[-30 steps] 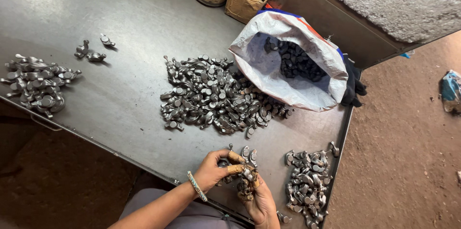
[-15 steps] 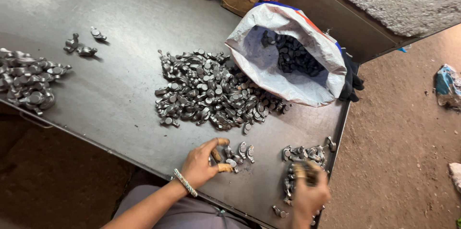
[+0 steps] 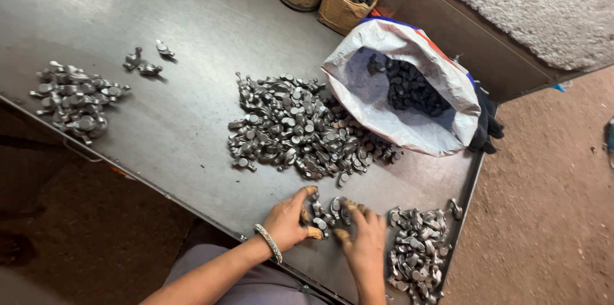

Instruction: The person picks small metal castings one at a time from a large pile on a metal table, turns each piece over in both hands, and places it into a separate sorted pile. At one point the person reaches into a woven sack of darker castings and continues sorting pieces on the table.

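My left hand and right hand rested on small metal parts on the bench, fingers spread; the big pile lay at twelve o'clock.

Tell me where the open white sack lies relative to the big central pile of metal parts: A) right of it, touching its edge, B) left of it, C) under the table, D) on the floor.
A: the white sack lies on the metal table, right of the central pile of metal parts, its mouth against the pile's edge.
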### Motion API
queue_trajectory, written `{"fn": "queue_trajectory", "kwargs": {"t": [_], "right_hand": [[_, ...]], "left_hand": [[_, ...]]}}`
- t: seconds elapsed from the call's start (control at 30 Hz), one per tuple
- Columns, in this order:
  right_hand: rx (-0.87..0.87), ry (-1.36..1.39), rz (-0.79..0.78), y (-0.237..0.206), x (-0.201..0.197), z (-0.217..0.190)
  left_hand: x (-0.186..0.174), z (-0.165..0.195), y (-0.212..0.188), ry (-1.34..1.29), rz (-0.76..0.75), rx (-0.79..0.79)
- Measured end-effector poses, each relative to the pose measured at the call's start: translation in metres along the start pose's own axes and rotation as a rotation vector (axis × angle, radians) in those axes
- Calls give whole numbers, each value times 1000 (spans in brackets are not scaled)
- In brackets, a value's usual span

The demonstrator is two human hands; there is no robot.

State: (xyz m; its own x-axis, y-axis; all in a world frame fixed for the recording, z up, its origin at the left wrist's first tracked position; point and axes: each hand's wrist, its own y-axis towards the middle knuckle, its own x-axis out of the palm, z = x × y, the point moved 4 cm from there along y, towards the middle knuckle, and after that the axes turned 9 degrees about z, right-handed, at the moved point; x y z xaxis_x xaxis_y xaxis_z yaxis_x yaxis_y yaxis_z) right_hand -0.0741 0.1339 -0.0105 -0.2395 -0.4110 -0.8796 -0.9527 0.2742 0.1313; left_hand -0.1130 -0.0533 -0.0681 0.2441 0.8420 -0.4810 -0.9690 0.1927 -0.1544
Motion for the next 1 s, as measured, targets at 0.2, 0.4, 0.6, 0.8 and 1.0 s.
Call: {"fn": "queue_trajectory", "kwargs": {"t": [0.2, 0.4, 0.6, 0.8, 1.0], "right_hand": [[98, 82, 11, -1, 18, 14], [532, 1307, -45, -9, 47, 77], [715, 1773, -176, -31, 67, 82], [744, 1858, -239, -35, 70, 80], [715, 1921, -277, -41, 78, 75]], "left_hand": [[-3, 3, -1, -17, -2, 1], [-6, 9, 1, -188, -70, -78], [-10, 16, 2, -301, 63, 118], [3, 5, -2, -310, -73, -60], [21, -1, -5, -486, -170, -106]]}}
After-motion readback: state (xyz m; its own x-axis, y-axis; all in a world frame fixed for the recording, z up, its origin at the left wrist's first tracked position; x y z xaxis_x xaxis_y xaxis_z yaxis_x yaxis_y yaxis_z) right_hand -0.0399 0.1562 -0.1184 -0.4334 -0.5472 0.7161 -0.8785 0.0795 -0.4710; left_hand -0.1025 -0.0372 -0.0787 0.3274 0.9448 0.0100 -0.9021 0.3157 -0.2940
